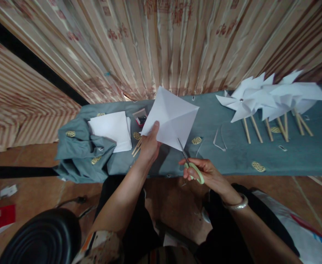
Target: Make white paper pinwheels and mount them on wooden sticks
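My left hand grips a square sheet of white paper by its lower left side, thumb on top. Crease lines cross the sheet from corner to corner. In my right hand are scissors with pale green handles, fingers through the loops. Their blades reach the sheet's lowest corner; whether they have cut into it I cannot tell. Under and beside my left wrist lie a few wooden sticks. A small open box with dark contents stands just left of the held sheet.
Finished paper pinwheels on wooden sticks lie at the right of the cloth-covered table. A stack of white paper is at the left. Thin paper strips lie right of the scissors. A curtain hangs behind; a black round stool stands lower left.
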Available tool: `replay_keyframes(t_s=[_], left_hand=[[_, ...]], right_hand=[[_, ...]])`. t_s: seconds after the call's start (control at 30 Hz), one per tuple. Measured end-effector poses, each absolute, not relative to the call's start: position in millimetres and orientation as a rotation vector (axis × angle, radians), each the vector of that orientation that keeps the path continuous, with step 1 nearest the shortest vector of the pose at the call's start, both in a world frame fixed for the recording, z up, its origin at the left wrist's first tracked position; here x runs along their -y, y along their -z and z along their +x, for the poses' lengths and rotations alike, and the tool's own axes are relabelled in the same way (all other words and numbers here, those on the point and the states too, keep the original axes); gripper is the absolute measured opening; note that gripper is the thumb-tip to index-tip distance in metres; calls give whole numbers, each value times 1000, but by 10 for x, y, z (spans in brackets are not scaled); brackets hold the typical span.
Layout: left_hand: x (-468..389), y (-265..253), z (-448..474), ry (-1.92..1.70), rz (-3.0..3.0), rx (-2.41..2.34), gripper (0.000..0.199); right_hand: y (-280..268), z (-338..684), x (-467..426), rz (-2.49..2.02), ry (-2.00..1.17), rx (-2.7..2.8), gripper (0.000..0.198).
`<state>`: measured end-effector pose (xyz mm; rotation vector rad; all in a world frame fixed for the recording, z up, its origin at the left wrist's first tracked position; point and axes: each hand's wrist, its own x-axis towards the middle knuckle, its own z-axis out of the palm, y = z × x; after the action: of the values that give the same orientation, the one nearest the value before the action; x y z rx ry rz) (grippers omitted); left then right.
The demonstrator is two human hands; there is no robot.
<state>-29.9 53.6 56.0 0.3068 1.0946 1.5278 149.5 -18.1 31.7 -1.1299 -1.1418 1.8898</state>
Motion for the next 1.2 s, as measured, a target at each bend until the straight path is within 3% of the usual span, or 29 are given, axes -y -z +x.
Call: replay_keyframes(t_s=[0.87,1.2], left_hand=[[-530,-538,-306,-1570,422,-1112,37],[-521,-514,-309,-1547,449,-1148,23]], right_hand=[[-355,1456,156,-1218,-2001,1076,48],[-347,1454,177,-1230,-1933,1115,48]])
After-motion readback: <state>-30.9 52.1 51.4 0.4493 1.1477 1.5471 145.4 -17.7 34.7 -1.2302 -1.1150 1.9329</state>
